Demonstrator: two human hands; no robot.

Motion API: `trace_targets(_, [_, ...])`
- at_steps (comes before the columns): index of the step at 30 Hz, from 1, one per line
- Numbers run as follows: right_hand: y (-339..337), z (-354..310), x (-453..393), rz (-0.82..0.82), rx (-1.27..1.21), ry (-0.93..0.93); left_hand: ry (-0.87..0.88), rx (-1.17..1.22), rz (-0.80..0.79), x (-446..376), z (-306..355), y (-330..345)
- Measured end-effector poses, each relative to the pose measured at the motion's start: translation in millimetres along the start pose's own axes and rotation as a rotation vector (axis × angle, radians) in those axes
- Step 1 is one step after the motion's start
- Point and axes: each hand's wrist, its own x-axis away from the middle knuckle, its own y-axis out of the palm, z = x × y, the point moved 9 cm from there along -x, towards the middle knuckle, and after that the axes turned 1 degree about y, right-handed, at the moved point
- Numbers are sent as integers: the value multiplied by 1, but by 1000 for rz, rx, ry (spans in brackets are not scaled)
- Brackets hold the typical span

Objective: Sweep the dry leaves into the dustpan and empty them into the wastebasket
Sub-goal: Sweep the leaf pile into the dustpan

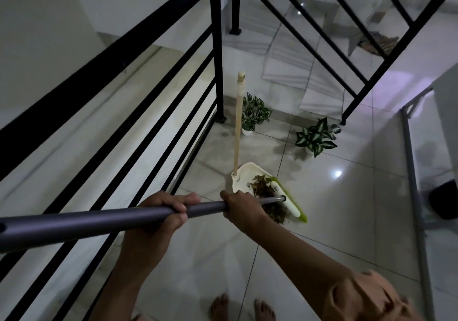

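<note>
Both hands grip a grey broom handle (99,219) that crosses the view from the left. My left hand (161,211) holds it mid-shaft; my right hand (241,205) holds it lower, near the head. The white broom head with green bristles (291,200) rests at the mouth of a cream dustpan (244,174) on the tiled floor. A pile of dry brown leaves (269,198) lies partly in the pan, partly on the floor against the bristles. The dustpan's long pale handle (238,125) stands upright. A dark wastebasket (444,203) sits at the right edge.
A black metal railing (215,48) runs along the left, with a stairwell below. Two small potted plants (255,113) (317,137) stand on the floor beyond the dustpan. A grey metal frame (411,172) rises at right. My bare feet (243,308) show at the bottom.
</note>
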Motion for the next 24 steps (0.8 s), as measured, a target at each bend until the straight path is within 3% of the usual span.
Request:
trace_targets(4, [0, 23, 14, -7, -17, 87, 79, 229, -31, -3, 26, 25])
trace_targets(14, [15, 66, 45, 46, -80, 284, 66, 226, -180, -21, 22, 68])
trace_targets(19, [21, 52, 37, 57, -151, 257, 58, 190, -49, -26, 22, 51])
trace_targets(24, [19, 28, 22, 35, -154, 200, 67, 176, -21, -26, 24, 28])
